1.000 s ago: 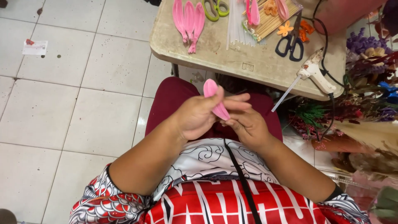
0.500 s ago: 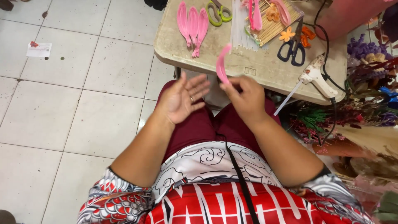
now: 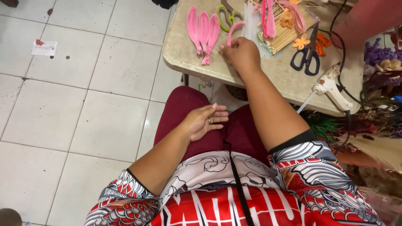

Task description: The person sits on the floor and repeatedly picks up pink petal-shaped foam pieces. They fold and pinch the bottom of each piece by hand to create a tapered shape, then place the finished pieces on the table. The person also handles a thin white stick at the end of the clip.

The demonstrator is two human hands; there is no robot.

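Presently the right hand (image 3: pixel 242 53) is stretched out over the near edge of the small table (image 3: pixel 180 54), its fingers pinched shut on a curved pink petal (image 3: pixel 233 32), which arcs up from the fingertips. That petal sits just right of three finished pink petals (image 3: pixel 203 34) lying fanned on the tabletop. The left hand (image 3: pixel 204 121) rests open and empty on the maroon lap, palm up, fingers loosely spread. Farther right lie a bundle of wooden skewers (image 3: pixel 289 35), dark-handled scissors (image 3: pixel 307 56) and a glue gun (image 3: pixel 331 86). In my judgement the step in hand is setting the shaped petal down with the others; that calls for lowering it flat beside the row and easing the pinch.
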